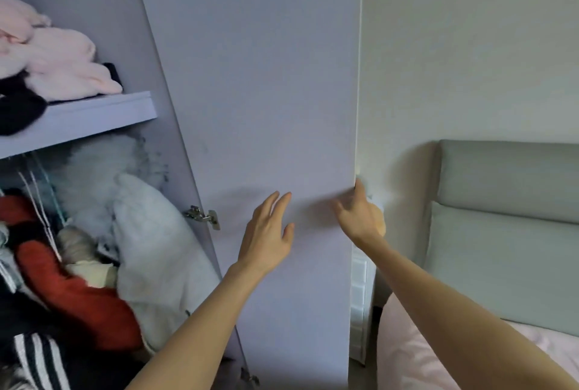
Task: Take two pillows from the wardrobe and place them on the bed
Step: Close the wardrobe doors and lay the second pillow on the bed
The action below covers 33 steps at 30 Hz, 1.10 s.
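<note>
Head view, near first: your two bare forearms reach up from the bottom edge toward the open wardrobe door (266, 107). Your left hand (268, 233) is in front of the door's inner face, fingers straight and a little spread, thumb out to the side, holding nothing; whether the fingertips actually touch the panel you can't tell from this angle. Your right hand (360, 217) is at the door's free edge, fingers curled round that edge with the tips hidden behind it, thumb lying on the inner face, so it grips the door. Bottom right, the bed (407, 358) with a pale pink cover sits under your right forearm; a grey-green cushion (501, 264) leans against the headboard (507, 176) further back. A white ribbed unit (360, 295) shows in the gap between door and bed. On the left the wardrobe is open. Lower compartment: a white pillow (156, 264) stands on end just beside the door hinge (203, 217), leaning against the side wall, with a fluffy white-grey item (103, 164) behind it. Next to the pillow lie a red garment (78, 295), a beige piece, and dark fabric with white stripes (37, 361), all crammed together. A second pillow is not clearly distinguishable. Above, the shelf (94, 117) carries pink fluffy clothes (56, 60) piled over black fabric (18, 113). Plain pale wall (470, 45) farthest right.
</note>
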### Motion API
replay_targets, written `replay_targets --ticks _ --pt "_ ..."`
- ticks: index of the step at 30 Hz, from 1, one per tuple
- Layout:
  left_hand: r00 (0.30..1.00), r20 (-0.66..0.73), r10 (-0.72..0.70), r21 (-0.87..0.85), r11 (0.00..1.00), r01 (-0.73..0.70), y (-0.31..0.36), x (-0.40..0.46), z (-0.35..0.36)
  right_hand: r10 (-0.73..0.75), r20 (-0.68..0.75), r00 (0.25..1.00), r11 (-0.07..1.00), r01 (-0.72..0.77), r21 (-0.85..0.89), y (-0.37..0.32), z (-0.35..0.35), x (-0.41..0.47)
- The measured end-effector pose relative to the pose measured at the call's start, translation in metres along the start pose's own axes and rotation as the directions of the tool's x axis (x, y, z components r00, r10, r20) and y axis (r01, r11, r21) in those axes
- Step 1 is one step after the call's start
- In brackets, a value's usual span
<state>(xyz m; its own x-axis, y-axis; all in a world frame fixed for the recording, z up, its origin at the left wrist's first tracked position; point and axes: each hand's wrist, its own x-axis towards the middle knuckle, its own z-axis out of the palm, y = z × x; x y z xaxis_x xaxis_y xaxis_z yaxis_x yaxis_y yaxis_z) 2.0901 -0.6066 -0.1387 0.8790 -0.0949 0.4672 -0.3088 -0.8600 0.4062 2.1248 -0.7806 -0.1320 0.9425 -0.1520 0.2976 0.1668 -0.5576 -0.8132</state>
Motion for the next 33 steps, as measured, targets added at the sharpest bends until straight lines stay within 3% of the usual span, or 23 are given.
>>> replay_targets --ticks 3,5,7,9,15,19,24,28,33 --pt "0.998 -0.049 0.04 -0.03 0.999 -0.042 0.003 0.0 -0.008 -0.119 -0.185 0.976 0.99 0.13 0.047 -0.003 0.006 -0.014" --pt "0.993 -0.087 0.074 -0.064 0.995 -0.079 0.007 -0.008 -0.014 -0.238 -0.212 0.948 0.954 0.269 0.132 0.002 0.014 -0.03" --pt "0.986 -0.128 0.107 -0.101 0.988 -0.121 0.011 -0.022 -0.023 -0.317 -0.13 0.939 0.906 0.341 0.251 0.008 0.024 -0.051" --pt "0.975 -0.177 0.132 -0.146 0.976 -0.159 0.015 -0.035 -0.036 -0.416 -0.069 0.907 0.869 0.418 0.264 0.008 0.029 -0.074" --pt "0.93 -0.356 0.095 -0.215 0.96 -0.18 0.007 -0.089 -0.094 -0.736 0.177 0.654 0.673 0.676 0.301 -0.023 0.062 -0.141" --pt "0.823 -0.567 -0.046 -0.154 0.987 -0.05 -0.023 -0.131 -0.139 -0.846 0.227 0.483 0.533 0.777 0.335 -0.064 0.105 -0.161" --pt "0.688 -0.708 -0.158 0.072 0.953 0.293 -0.062 -0.163 -0.19 -0.868 0.365 0.336 0.457 0.827 0.327 -0.113 0.167 -0.166" --pt "0.644 -0.745 -0.172 0.301 0.774 0.556 -0.096 -0.164 -0.215 -0.819 0.493 0.292 0.451 0.86 0.24 -0.142 0.199 -0.163" --pt "0.556 -0.729 -0.398 0.249 0.602 0.758 -0.112 -0.15 -0.237 -0.72 0.647 0.25 0.447 0.881 0.156 -0.174 0.217 -0.156"
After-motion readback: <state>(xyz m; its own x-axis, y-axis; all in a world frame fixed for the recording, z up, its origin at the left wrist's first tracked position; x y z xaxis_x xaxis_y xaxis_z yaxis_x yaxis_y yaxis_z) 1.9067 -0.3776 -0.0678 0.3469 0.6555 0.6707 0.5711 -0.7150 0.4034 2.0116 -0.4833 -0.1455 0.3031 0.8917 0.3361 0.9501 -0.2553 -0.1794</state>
